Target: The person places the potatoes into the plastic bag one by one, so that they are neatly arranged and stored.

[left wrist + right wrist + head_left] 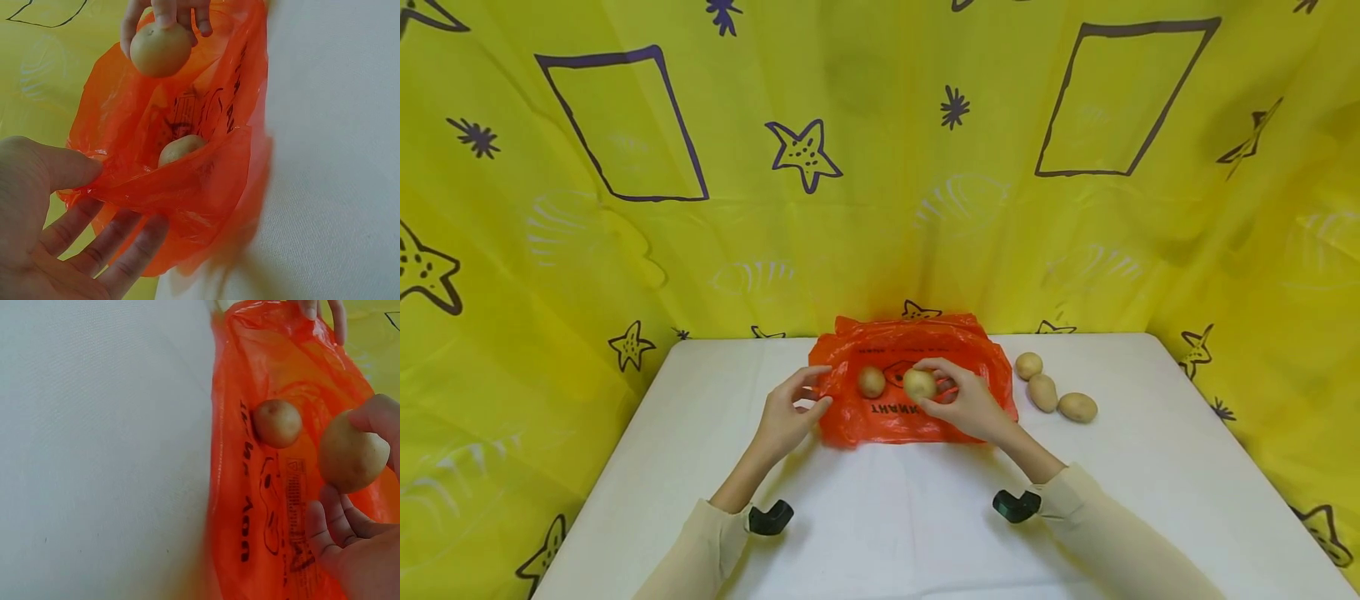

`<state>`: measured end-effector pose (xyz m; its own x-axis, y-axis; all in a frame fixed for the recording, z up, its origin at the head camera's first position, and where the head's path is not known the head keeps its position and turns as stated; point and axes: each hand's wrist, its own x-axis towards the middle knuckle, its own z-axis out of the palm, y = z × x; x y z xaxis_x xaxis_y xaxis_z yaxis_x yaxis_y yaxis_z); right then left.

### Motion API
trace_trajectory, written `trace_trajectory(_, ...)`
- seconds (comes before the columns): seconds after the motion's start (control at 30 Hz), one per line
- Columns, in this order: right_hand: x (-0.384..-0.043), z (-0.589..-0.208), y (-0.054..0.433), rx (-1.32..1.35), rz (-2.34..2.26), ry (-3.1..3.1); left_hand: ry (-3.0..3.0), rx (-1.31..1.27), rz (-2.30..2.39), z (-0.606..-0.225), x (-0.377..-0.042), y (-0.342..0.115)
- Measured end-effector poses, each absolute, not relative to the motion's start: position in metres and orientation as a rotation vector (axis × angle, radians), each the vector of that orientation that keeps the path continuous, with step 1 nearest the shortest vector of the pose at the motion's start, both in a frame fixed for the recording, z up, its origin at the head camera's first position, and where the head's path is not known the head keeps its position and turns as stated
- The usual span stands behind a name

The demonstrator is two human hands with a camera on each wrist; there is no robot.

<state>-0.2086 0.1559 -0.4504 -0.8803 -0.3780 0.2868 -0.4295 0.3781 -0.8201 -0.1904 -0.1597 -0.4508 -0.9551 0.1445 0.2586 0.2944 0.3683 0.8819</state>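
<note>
A red plastic bag (955, 333) with dark print lies spread at the back of the table, its mouth held apart. At its left edge, my left hand (786, 421) pinches the rim; the left wrist view shows the thumb over the film and the fingers (115, 237) beneath. My right hand (970, 404) grips a potato (920, 385) between thumb and fingertips, over the bag. Another potato (871, 382) lies inside the bag, left of the held one. In the right wrist view, both the held potato (353, 453) and the lying potato (278, 424) show fully against the red film.
Right of the bag, three potatoes (1042, 392) lie close together on the white tabletop (880, 517). A yellow curtain (880, 250) with drawn stars surrounds the table at the back and sides. Each wrist wears a dark device (1017, 506).
</note>
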Motion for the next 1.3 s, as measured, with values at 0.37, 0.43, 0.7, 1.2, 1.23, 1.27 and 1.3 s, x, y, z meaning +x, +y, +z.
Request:
trace_trajectory(0.37,-0.221,-0.465,0.141,0.679,1.534,-2.575,-2.458,-0.442,-1.630,-0.451,-0.190,-0.158)
trace_trajectory(0.43,-0.222,-0.466,0.140,0.658,1.528,-2.576,-2.457,-0.439,-1.631,-0.451,-0.191,-0.158)
trace_trajectory(0.7,-0.232,-0.475,0.135,0.558,1.517,-2.641,-2.445,-0.445,-1.664,-0.452,-0.192,-0.158)
trace_trajectory(1.2,-0.244,-0.481,0.120,0.525,1.516,-2.625,-2.453,-0.428,-1.652,-0.451,-0.191,-0.159)
trace_trajectory(1.23,-0.245,-0.481,0.120,0.517,1.512,-2.631,-2.448,-0.435,-1.651,-0.451,-0.191,-0.159)
trace_trajectory(1.27,-0.245,-0.480,0.119,0.507,1.511,-2.634,-2.442,-0.442,-1.647,-0.451,-0.192,-0.160)
trace_trajectory(1.3,-0.246,-0.481,0.119,0.499,1.508,-2.638,-2.439,-0.446,-1.644,-0.451,-0.192,-0.160)
